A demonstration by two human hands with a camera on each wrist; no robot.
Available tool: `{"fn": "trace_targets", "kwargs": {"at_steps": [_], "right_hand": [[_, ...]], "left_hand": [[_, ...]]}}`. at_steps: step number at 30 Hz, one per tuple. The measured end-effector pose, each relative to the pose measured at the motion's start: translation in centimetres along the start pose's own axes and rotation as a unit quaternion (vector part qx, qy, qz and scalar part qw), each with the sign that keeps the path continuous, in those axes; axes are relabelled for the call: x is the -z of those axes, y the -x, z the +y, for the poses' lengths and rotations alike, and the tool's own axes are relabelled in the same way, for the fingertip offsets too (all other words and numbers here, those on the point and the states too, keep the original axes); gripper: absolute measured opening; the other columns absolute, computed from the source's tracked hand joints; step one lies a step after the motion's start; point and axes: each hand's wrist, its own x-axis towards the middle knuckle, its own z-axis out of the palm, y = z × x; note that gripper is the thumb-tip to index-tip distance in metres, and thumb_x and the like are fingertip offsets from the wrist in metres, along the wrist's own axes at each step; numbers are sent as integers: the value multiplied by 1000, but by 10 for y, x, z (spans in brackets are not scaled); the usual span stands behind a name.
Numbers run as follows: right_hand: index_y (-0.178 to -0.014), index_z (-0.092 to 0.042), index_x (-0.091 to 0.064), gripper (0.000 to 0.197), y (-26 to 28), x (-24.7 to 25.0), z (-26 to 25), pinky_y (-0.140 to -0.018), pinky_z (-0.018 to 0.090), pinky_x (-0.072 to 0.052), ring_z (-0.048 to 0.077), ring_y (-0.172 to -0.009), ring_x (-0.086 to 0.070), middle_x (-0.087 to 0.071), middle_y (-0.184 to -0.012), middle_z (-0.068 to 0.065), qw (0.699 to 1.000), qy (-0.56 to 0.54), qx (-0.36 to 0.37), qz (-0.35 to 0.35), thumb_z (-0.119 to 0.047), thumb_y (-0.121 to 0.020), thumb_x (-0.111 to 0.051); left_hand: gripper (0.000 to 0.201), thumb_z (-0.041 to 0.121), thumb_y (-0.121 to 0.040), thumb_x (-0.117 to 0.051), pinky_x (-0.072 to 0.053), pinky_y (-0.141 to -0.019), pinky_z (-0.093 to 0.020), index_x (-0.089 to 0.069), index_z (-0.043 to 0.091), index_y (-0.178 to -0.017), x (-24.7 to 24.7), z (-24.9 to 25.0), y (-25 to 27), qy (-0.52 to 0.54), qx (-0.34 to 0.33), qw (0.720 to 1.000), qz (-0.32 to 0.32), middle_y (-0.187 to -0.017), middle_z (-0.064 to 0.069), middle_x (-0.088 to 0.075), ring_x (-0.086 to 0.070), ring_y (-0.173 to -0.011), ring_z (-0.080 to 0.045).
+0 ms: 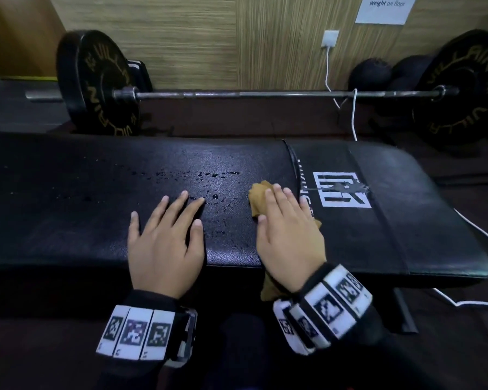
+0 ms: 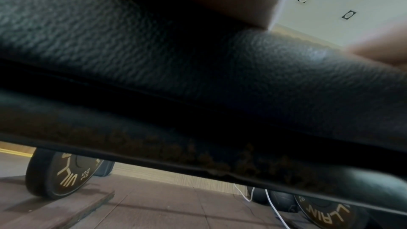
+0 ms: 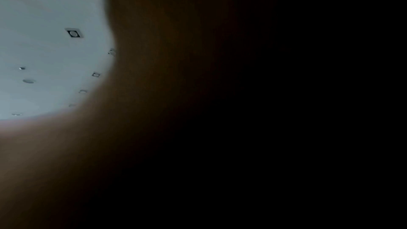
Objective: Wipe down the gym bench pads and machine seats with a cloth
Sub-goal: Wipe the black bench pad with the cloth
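Now 2 hands lie flat, fingers straight: right hand [image 1: 289, 235] pressing 1 cloth [image 1: 261, 199], left hand [image 1: 165, 243] on 1 bench pad [image 1: 68, 206].

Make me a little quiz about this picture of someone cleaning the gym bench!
1. True or false: the right hand presses a mustard-yellow cloth flat on the black padded leather bench.
2. What lies under the left hand?
A. the cloth
B. the bare bench pad
C. the barbell
3. Fill in: small ______ of liquid glisten on the pad between and beyond the hands.

Key
1. True.
2. B: its fingers lie straight on the pad, holding nothing.
3. Droplets. They sit left of the cloth, so that patch is not yet wiped.
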Motion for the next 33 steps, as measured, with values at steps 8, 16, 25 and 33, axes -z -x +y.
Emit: {"fn": "trace_targets", "kwargs": {"at_steps": [8,16,25,33], "right_hand": [[-143,-15,-37,51,26,1,-18,-117,29,-5,13,-142,-22,-29,-152,-3,972,-109,208,-20,-28,-94,-35],[-120,-4,-59,31,31,20,36,-117,36,-18,16,-135,-37,-55,-132,5,943,-304,70,117,-2,-91,-51],[-122,-4,-57,33,24,14,72,-109,30,-21,28,-126,-47,-58,-126,8,987,-115,77,85,-8,-89,-54],[-123,-4,-56,34,27,10,75,-107,43,-36,28,-123,-51,-59,-125,8,984,-103,94,111,-10,-89,-55]], "left_hand": [[61,43,-91,-16,-11,-116,-48,-49,20,-137,2,5,5,56,15,998,13,-145,7,-45,-33,-139,-10],[64,53,-91,-27,-11,-115,-56,-49,11,-134,-8,87,42,82,-6,997,16,-147,-4,-41,-27,-142,-19],[81,57,-88,-43,-15,-118,-43,-33,-3,-142,-27,97,67,68,63,992,86,-151,-19,-29,-17,-144,-31],[94,52,-89,-40,3,-118,-36,8,-5,-147,-43,135,88,212,179,953,122,-154,-19,23,20,-144,-31]]}}
